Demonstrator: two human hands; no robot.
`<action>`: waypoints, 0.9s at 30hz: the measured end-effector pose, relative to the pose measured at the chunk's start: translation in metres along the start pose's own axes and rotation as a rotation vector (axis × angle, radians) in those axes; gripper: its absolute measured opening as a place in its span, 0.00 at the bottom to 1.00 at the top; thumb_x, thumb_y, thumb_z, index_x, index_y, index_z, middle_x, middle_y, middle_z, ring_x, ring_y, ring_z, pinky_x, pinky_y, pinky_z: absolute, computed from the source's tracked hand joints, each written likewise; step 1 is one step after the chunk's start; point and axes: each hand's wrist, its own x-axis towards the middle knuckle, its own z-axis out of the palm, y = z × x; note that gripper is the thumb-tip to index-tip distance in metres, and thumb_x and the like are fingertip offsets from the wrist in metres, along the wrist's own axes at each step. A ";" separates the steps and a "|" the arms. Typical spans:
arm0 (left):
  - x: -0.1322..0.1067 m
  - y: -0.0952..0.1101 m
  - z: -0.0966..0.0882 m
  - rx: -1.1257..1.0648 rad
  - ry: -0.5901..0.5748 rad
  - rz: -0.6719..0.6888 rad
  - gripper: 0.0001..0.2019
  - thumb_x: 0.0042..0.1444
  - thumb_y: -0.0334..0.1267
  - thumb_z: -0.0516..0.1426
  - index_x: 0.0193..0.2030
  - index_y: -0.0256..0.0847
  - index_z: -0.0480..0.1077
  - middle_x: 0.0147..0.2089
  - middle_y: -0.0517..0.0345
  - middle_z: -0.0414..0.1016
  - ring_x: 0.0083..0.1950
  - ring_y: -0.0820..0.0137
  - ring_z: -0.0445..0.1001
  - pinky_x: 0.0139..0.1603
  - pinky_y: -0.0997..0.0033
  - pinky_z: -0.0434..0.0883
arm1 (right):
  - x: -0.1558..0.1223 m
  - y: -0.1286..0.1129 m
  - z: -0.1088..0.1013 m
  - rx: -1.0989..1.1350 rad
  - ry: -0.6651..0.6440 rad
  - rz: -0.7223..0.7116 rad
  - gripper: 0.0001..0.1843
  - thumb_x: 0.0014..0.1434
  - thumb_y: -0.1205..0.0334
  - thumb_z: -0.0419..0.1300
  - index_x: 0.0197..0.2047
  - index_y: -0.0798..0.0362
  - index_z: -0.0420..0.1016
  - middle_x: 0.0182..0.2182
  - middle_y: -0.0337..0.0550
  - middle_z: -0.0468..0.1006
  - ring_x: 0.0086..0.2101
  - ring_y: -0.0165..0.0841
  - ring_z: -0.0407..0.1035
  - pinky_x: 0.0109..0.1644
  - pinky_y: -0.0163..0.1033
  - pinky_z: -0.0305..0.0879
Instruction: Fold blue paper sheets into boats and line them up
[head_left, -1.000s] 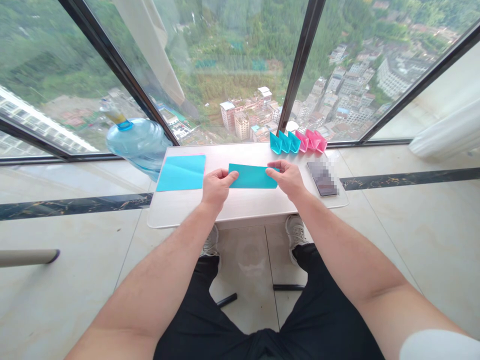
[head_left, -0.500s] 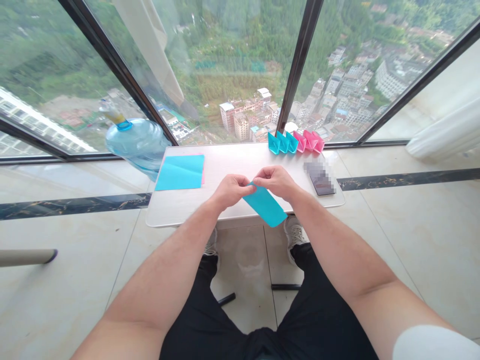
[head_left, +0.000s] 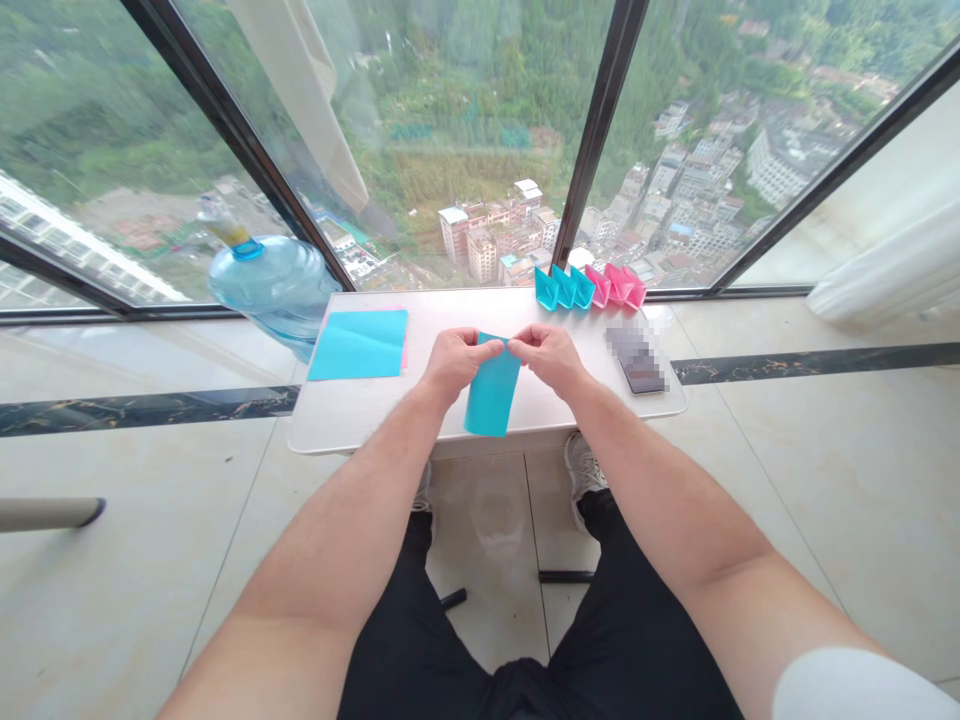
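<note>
Our left hand (head_left: pixel 455 365) and right hand (head_left: pixel 551 358) pinch the blue paper strip (head_left: pixel 492 398) by its far edge, probably to keep it even, its length reaching toward six o'clock over the counter (head_left: pixel 435 310). Our forearms slant in from seven and five; the blue sheet (head_left: pixel 358 345) at nine and folded pieces (head_left: pixel 590 288) at two seem set aside for elbow room.

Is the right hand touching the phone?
Apart. The head view shows bare white tabletop between the right hand and the phone; that hand grips the top edge of the blue paper strip.
</note>
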 end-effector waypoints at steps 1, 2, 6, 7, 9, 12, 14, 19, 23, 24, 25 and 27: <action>0.000 0.000 0.001 0.002 -0.006 -0.002 0.15 0.35 0.44 0.71 0.22 0.36 0.74 0.22 0.58 0.72 0.24 0.71 0.69 0.25 0.70 0.65 | 0.000 0.000 -0.001 -0.003 -0.007 -0.008 0.11 0.47 0.53 0.65 0.27 0.53 0.75 0.22 0.37 0.74 0.26 0.30 0.65 0.31 0.36 0.62; 0.000 -0.001 0.001 0.005 -0.002 -0.004 0.15 0.35 0.44 0.71 0.22 0.36 0.74 0.22 0.58 0.72 0.24 0.71 0.68 0.25 0.71 0.64 | 0.000 0.001 -0.001 -0.004 -0.010 -0.013 0.12 0.47 0.52 0.65 0.27 0.53 0.75 0.22 0.37 0.74 0.26 0.30 0.65 0.31 0.37 0.62; 0.003 -0.004 -0.001 -0.018 0.076 0.015 0.15 0.37 0.45 0.70 0.23 0.36 0.74 0.23 0.58 0.73 0.25 0.72 0.69 0.26 0.71 0.65 | -0.001 0.003 -0.003 0.006 0.004 -0.007 0.12 0.47 0.52 0.65 0.25 0.53 0.75 0.21 0.37 0.73 0.25 0.30 0.65 0.30 0.37 0.62; 0.004 -0.005 -0.002 -0.037 0.094 0.023 0.15 0.37 0.45 0.70 0.24 0.36 0.75 0.23 0.57 0.74 0.25 0.71 0.70 0.27 0.71 0.66 | -0.001 0.003 -0.004 0.007 0.011 -0.002 0.12 0.46 0.52 0.65 0.25 0.53 0.74 0.21 0.37 0.73 0.25 0.30 0.65 0.30 0.37 0.62; 0.007 -0.005 -0.005 -0.073 0.123 0.031 0.14 0.39 0.44 0.69 0.26 0.36 0.75 0.24 0.56 0.75 0.26 0.71 0.71 0.29 0.70 0.68 | 0.000 0.005 -0.005 0.010 0.030 0.003 0.12 0.46 0.53 0.65 0.25 0.53 0.74 0.22 0.37 0.73 0.26 0.30 0.65 0.31 0.37 0.62; 0.009 -0.002 -0.006 -0.107 0.198 0.034 0.13 0.42 0.44 0.67 0.27 0.37 0.73 0.27 0.55 0.76 0.28 0.71 0.73 0.30 0.71 0.69 | 0.001 0.007 -0.007 0.030 0.060 0.012 0.11 0.45 0.53 0.66 0.25 0.53 0.75 0.22 0.37 0.72 0.26 0.30 0.64 0.31 0.38 0.63; 0.009 -0.001 -0.006 -0.134 0.206 0.027 0.14 0.44 0.45 0.67 0.29 0.37 0.73 0.30 0.53 0.77 0.30 0.71 0.74 0.31 0.71 0.69 | 0.001 0.008 -0.007 0.044 0.061 0.019 0.12 0.45 0.53 0.66 0.25 0.53 0.75 0.21 0.36 0.72 0.26 0.30 0.64 0.31 0.38 0.62; 0.006 -0.003 -0.001 -0.066 0.098 0.032 0.17 0.41 0.48 0.68 0.25 0.37 0.72 0.24 0.59 0.72 0.26 0.73 0.69 0.29 0.71 0.67 | 0.000 0.007 -0.003 0.040 0.042 0.005 0.11 0.45 0.53 0.65 0.24 0.53 0.74 0.21 0.36 0.72 0.26 0.30 0.65 0.32 0.37 0.63; 0.003 -0.004 0.000 -0.024 0.139 0.093 0.14 0.42 0.45 0.67 0.24 0.37 0.72 0.22 0.62 0.68 0.25 0.75 0.64 0.27 0.73 0.63 | -0.002 0.004 -0.001 0.046 0.038 -0.008 0.11 0.45 0.54 0.65 0.24 0.53 0.74 0.21 0.35 0.72 0.26 0.30 0.65 0.31 0.37 0.62; 0.003 -0.003 0.001 -0.014 0.141 0.105 0.13 0.43 0.45 0.66 0.24 0.37 0.71 0.22 0.63 0.67 0.25 0.76 0.63 0.27 0.73 0.62 | -0.002 0.003 -0.001 0.045 0.038 -0.010 0.11 0.45 0.54 0.65 0.24 0.53 0.74 0.21 0.35 0.72 0.25 0.30 0.65 0.31 0.37 0.62; 0.002 -0.002 0.001 0.005 0.144 0.114 0.13 0.44 0.45 0.65 0.23 0.37 0.71 0.21 0.63 0.66 0.24 0.76 0.62 0.26 0.73 0.61 | -0.002 0.003 -0.001 0.039 0.040 -0.012 0.10 0.45 0.54 0.65 0.24 0.53 0.75 0.21 0.35 0.72 0.25 0.30 0.65 0.31 0.37 0.62; 0.001 -0.001 0.001 0.049 0.159 0.121 0.14 0.45 0.46 0.65 0.23 0.38 0.70 0.20 0.63 0.65 0.24 0.76 0.61 0.25 0.73 0.59 | -0.002 0.002 -0.002 0.021 0.046 -0.020 0.10 0.46 0.54 0.64 0.25 0.53 0.75 0.21 0.35 0.72 0.25 0.30 0.65 0.31 0.37 0.62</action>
